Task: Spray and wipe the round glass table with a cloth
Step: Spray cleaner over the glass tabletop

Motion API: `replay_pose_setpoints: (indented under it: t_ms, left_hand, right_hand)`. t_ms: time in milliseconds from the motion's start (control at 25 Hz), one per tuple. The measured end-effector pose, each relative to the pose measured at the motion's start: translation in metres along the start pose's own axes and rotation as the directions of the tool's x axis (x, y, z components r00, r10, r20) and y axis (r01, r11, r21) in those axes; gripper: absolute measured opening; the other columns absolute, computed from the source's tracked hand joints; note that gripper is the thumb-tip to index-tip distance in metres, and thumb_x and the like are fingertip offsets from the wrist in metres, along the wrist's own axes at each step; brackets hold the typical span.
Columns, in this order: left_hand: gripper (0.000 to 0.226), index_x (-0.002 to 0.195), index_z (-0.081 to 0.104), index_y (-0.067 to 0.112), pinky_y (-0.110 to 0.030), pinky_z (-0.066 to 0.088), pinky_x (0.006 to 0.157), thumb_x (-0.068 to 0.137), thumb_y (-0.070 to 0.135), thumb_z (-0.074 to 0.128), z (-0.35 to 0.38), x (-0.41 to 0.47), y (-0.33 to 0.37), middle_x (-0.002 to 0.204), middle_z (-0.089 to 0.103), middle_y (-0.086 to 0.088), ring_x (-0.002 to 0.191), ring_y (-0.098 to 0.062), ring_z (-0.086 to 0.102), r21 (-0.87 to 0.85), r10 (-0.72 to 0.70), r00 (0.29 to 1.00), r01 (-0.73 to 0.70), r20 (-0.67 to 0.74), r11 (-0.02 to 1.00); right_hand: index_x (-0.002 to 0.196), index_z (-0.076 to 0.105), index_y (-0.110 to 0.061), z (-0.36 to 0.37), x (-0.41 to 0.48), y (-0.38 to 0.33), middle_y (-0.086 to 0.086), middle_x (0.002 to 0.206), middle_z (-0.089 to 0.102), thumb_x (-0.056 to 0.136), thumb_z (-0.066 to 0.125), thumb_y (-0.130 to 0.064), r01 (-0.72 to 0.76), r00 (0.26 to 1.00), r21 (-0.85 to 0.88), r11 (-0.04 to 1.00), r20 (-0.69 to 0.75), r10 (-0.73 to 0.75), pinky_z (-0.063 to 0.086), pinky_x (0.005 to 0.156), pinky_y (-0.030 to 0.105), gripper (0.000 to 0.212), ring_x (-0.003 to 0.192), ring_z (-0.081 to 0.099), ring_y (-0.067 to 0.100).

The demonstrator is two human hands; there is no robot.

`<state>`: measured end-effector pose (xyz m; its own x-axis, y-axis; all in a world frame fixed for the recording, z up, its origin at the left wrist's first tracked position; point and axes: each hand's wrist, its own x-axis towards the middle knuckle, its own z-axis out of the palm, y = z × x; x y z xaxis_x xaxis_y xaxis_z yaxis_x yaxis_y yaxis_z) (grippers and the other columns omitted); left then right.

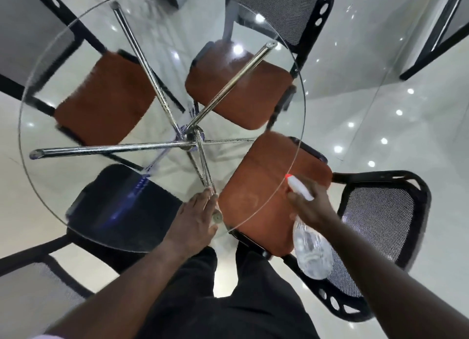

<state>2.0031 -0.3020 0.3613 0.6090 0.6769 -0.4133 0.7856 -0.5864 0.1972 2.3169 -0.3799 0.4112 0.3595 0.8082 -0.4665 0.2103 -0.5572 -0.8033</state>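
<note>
The round glass table (76, 34) fills the view, its chrome legs (106, 149) crossing under the clear top. My left hand (196, 220) lies flat on the glass near the front edge, fingers together, holding nothing. My right hand (311, 205) grips a clear spray bottle (312, 249) with a white head and red nozzle tip, held just outside the table's right front rim, nozzle pointing up and left toward the glass. A faint mist patch shows on the far part of the glass. No cloth is in view.
Several chairs with brown seats and black mesh backs ring the table: one at the right front (380, 211), one at the far middle (243, 92), one at the far left (101, 102). A black-seated chair (121, 206) sits at the front left. The floor is glossy white tile.
</note>
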Motion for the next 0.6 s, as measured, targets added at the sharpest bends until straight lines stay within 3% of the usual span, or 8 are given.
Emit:
replay_pose_setpoints:
  t_ms: [40, 160, 240, 320, 360, 400, 480, 600]
  left_hand:
    - [0.079, 0.156, 0.036, 0.012, -0.054, 0.048, 0.110, 0.091, 0.046, 0.063, 0.004, -0.013, -0.006, 0.165, 0.032, -0.013, 0.145, -0.033, 0.044, -0.005, -0.009, 1.000, 0.009, -0.001, 1.000]
    - [0.086, 0.157, 0.035, 0.015, -0.054, 0.046, 0.113, 0.086, 0.046, 0.073, 0.013, -0.054, -0.029, 0.167, 0.031, -0.009, 0.148, -0.032, 0.042, -0.071, -0.123, 0.992, 0.123, 0.003, 0.990]
    - [0.086, 0.158, 0.037, 0.016, -0.053, 0.044, 0.116, 0.086, 0.046, 0.073, 0.020, -0.084, -0.047, 0.168, 0.031, -0.008, 0.150, -0.030, 0.039, -0.108, -0.222, 0.975, 0.221, 0.007, 0.969]
    - [0.083, 0.155, 0.043, 0.014, -0.052, 0.044, 0.116, 0.085, 0.044, 0.076, 0.028, -0.114, -0.068, 0.167, 0.034, -0.010, 0.149, -0.031, 0.041, -0.152, -0.302, 0.953, 0.295, -0.021, 0.943]
    - [0.082, 0.154, 0.044, 0.013, -0.052, 0.044, 0.116, 0.085, 0.043, 0.076, 0.033, -0.129, -0.081, 0.167, 0.034, -0.010, 0.149, -0.032, 0.041, -0.183, -0.347, 0.937, 0.336, -0.033, 0.924]
    - [0.082, 0.155, 0.044, 0.013, -0.053, 0.044, 0.116, 0.086, 0.043, 0.075, 0.039, -0.144, -0.095, 0.167, 0.032, -0.010, 0.150, -0.032, 0.040, -0.213, -0.387, 0.921, 0.372, -0.035, 0.904]
    - [0.083, 0.158, 0.038, 0.014, -0.056, 0.041, 0.117, 0.088, 0.044, 0.072, 0.050, -0.171, -0.120, 0.171, 0.024, -0.008, 0.154, -0.031, 0.033, -0.256, -0.436, 0.900, 0.417, -0.021, 0.872]
    - [0.080, 0.160, 0.033, 0.015, -0.056, 0.037, 0.120, 0.093, 0.044, 0.066, 0.057, -0.197, -0.154, 0.173, 0.018, -0.007, 0.157, -0.029, 0.026, -0.303, -0.449, 0.892, 0.418, -0.039, 0.856]
  right_hand:
    - [0.095, 0.072, -0.006, 0.009, -0.009, 0.002, 0.006, 0.071, 0.063, 0.094, 0.070, -0.005, 0.018, 0.999, -0.037, 0.999, 0.050, -0.016, 0.055, 0.047, 0.052, 0.002, 0.054, 0.060, 0.020]
    - [0.086, 0.075, -0.023, 0.045, -0.034, -0.007, 0.006, 0.061, 0.061, 0.091, 0.069, 0.003, 0.113, 0.985, -0.129, 0.985, 0.141, -0.095, 0.044, 0.049, 0.037, 0.027, 0.052, 0.052, 0.011]
    - [0.090, 0.077, -0.009, 0.070, -0.049, -0.023, 0.017, 0.072, 0.067, 0.088, 0.071, -0.013, 0.193, 0.962, -0.159, 0.968, 0.225, -0.155, 0.048, 0.056, 0.042, 0.007, 0.057, 0.053, 0.012]
    - [0.097, 0.070, 0.005, 0.098, -0.056, -0.036, 0.007, 0.072, 0.065, 0.088, 0.070, -0.023, 0.276, 0.932, -0.228, 0.934, 0.303, -0.201, 0.050, 0.063, 0.032, 0.029, 0.061, 0.056, 0.014]
    - [0.099, 0.070, 0.003, 0.117, -0.059, -0.042, -0.002, 0.074, 0.063, 0.091, 0.071, -0.014, 0.317, 0.913, -0.263, 0.911, 0.346, -0.218, 0.048, 0.064, 0.024, 0.019, 0.064, 0.058, 0.011]
    - [0.098, 0.071, -0.003, 0.137, -0.062, -0.047, -0.006, 0.074, 0.061, 0.092, 0.071, -0.004, 0.395, 0.877, -0.278, 0.876, 0.398, -0.270, 0.044, 0.063, 0.023, 0.006, 0.065, 0.058, 0.010]
    - [0.083, 0.064, -0.012, 0.181, -0.067, -0.057, -0.004, 0.066, 0.056, 0.091, 0.068, 0.003, 0.472, 0.840, -0.332, 0.817, 0.451, -0.302, 0.039, 0.058, 0.030, 0.017, 0.057, 0.052, 0.014]
    - [0.072, 0.056, -0.010, 0.246, -0.075, -0.074, -0.002, 0.057, 0.051, 0.092, 0.067, -0.007, 0.493, 0.846, -0.369, 0.788, 0.414, -0.336, 0.040, 0.051, 0.039, 0.023, 0.050, 0.048, 0.021]
